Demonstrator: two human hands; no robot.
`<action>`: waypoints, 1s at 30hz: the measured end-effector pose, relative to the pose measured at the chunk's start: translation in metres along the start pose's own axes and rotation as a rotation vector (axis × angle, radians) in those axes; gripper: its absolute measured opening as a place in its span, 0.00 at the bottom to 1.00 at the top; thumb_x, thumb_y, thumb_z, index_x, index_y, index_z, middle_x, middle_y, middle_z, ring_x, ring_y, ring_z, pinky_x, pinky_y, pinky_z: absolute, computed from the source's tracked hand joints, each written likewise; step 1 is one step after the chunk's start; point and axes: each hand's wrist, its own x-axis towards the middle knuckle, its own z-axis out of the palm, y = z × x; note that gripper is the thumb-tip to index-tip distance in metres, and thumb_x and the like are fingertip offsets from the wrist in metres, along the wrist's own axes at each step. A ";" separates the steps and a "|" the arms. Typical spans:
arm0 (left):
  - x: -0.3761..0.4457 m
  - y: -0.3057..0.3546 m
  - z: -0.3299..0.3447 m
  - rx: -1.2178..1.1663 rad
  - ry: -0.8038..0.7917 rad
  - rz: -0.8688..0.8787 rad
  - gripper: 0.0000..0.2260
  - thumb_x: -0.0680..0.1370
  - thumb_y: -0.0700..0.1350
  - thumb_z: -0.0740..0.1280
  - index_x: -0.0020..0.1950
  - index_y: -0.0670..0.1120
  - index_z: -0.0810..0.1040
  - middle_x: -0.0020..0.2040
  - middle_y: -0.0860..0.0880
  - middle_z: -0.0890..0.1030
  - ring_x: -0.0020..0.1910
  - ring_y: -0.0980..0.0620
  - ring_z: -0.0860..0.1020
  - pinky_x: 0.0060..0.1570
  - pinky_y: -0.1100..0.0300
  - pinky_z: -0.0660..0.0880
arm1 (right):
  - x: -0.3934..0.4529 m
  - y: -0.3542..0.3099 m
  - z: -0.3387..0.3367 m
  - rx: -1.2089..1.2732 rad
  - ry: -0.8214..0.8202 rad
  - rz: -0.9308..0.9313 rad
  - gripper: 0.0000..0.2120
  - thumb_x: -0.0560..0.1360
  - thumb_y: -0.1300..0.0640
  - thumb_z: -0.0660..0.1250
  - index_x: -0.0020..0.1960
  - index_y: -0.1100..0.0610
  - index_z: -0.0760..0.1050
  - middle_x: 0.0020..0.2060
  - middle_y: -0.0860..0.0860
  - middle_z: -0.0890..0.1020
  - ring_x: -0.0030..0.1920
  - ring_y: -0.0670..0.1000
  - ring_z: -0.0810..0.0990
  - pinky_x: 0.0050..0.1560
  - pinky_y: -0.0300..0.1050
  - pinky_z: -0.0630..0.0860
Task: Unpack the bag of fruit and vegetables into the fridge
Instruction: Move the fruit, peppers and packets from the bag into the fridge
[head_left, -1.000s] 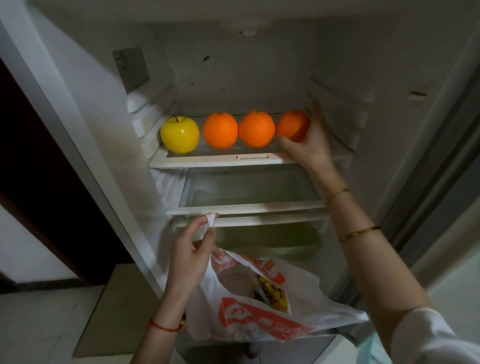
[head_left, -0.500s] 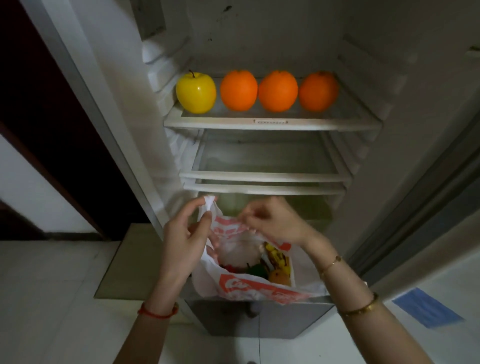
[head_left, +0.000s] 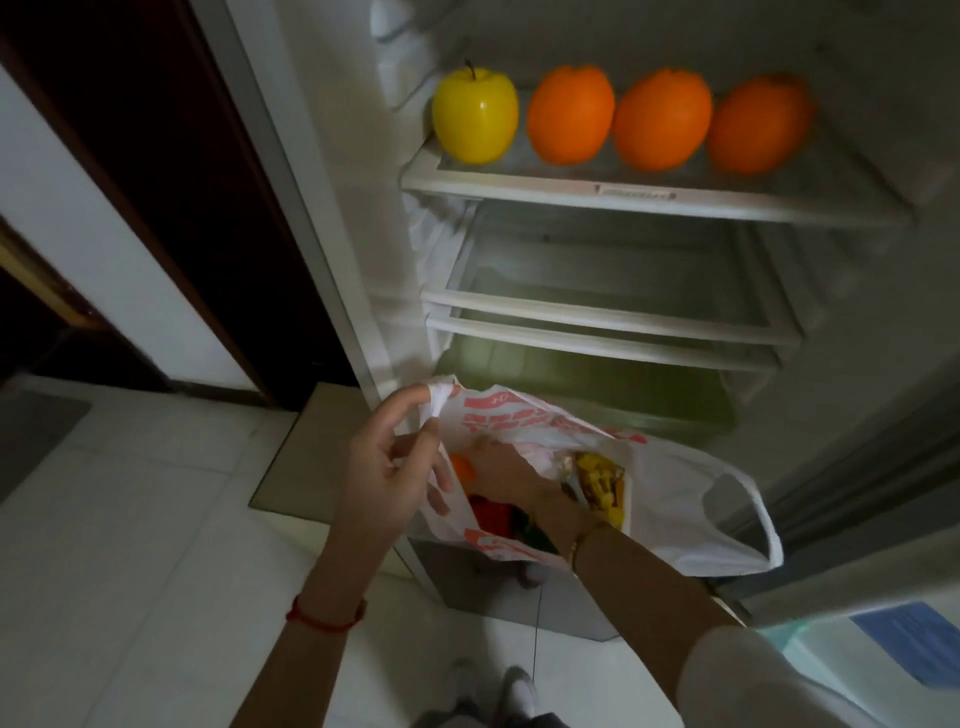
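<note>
Nearest the camera, the left hand (head_left: 387, 467) pinches the bag's left handle between thumb and forefinger, the other fingers loosely spread, holding the white and red plastic bag (head_left: 670, 493) up and open in front of the fridge. The right hand (head_left: 501, 475) is plunged inside the bag mouth; its fingers are hidden by the plastic, so I cannot tell whether it has closed on anything. Around it lie an orange piece (head_left: 464, 467), something red (head_left: 491, 514), something green (head_left: 537, 535) and a yellow mottled item (head_left: 602, 480) (too jumbled to name).

The bag hangs from one pinched handle, its right handle loop flopping free, so a tug from inside could pull the handle out of the left hand or tip the contents out onto the floor. Thin plastic may also tear under the weight.

The red print on the bag is folded and cannot be read. Beyond, the lower shelves (head_left: 613, 317) are bare. On the upper shelf (head_left: 597, 200) sit a yellow apple (head_left: 475, 119) and three oranges (head_left: 662, 119) in a row, close together; round fruit could roll if the shelf is knocked. A small label on the shelf edge is illegible
</note>
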 end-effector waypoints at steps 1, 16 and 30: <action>-0.001 -0.002 -0.001 -0.004 -0.003 -0.007 0.14 0.80 0.32 0.62 0.57 0.51 0.75 0.35 0.52 0.82 0.31 0.46 0.80 0.26 0.68 0.76 | 0.003 -0.002 0.003 0.024 0.010 -0.001 0.27 0.74 0.34 0.56 0.64 0.51 0.70 0.57 0.51 0.79 0.55 0.53 0.79 0.61 0.49 0.73; 0.012 -0.011 0.002 -0.053 -0.069 -0.046 0.13 0.81 0.36 0.61 0.63 0.46 0.76 0.26 0.38 0.76 0.23 0.44 0.76 0.24 0.55 0.78 | -0.010 -0.020 -0.004 0.380 0.065 0.077 0.20 0.76 0.55 0.64 0.66 0.58 0.70 0.63 0.58 0.74 0.63 0.59 0.74 0.63 0.52 0.73; 0.044 0.006 0.038 -0.073 -0.153 -0.018 0.14 0.81 0.38 0.63 0.66 0.46 0.75 0.33 0.45 0.80 0.27 0.48 0.80 0.24 0.56 0.78 | -0.115 0.027 -0.138 0.709 0.492 0.085 0.28 0.69 0.50 0.76 0.64 0.51 0.68 0.55 0.49 0.78 0.53 0.49 0.78 0.53 0.43 0.77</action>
